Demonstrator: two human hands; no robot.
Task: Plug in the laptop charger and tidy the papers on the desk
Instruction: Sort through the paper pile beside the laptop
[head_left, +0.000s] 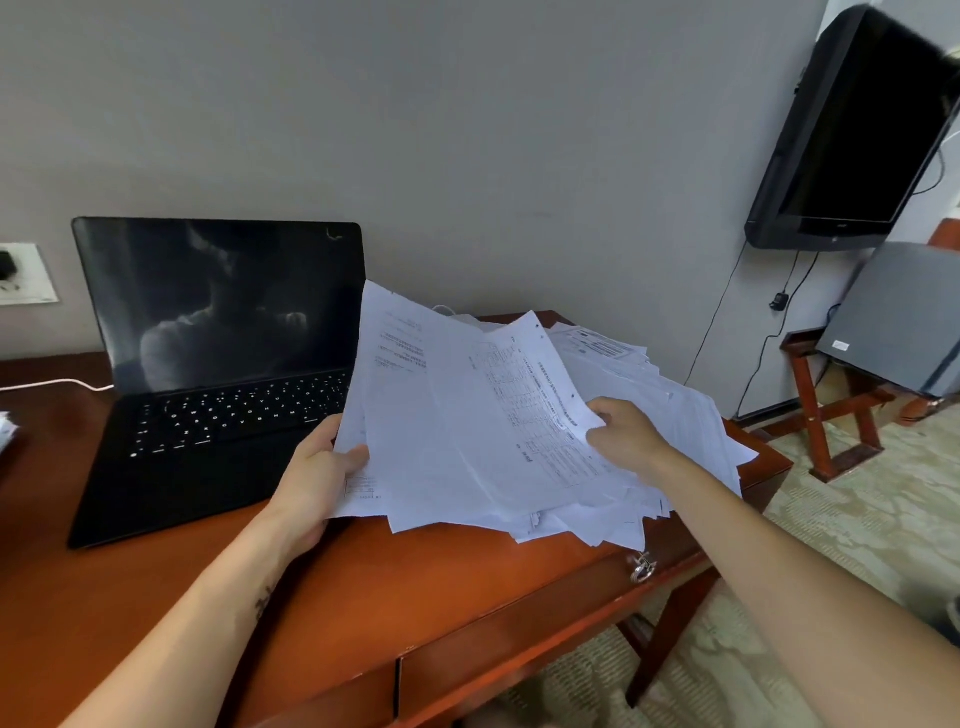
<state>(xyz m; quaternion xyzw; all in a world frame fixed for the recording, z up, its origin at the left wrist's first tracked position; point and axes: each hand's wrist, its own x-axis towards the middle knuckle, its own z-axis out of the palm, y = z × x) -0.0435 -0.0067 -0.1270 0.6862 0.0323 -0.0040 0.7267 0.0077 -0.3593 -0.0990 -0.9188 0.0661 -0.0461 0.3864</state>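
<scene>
At the far left, a white wall socket (27, 274) carried a black plug (7, 264). A thin white cable (62, 384) ran over the reddish wooden counter (363, 597) towards the left side of the laptop (218, 374). Whether it joined the machine could not be told. The laptop stood open on the counter against the wall, its screen dark and its keys faintly lit.

Just right of the laptop, the left grip (317, 478) held the lower left corner of a lifted sheaf of papers (467, 415). Its thumb lay on top and its fingers were hidden beneath. The sheets were printed, fanned and uneven, tilted up toward the wall, and their top edge overlapped the laptop's right side. Further right, the right grip (628, 431) pinched the edge of some upper sheets, curled round them. Under and beyond it the rest of the papers lay in a loose, sprawling pile on the counter's right end, some corners hanging past the front edge.

Below the pile, a metal drawer pull (642, 566) hung on the counter's front. To the right a dark television (852, 130) was fixed on the wall, with cords trailing down. Under it a grey box (898, 322) sat on a wooden stand (826, 415) on the patterned carpet (841, 530).
</scene>
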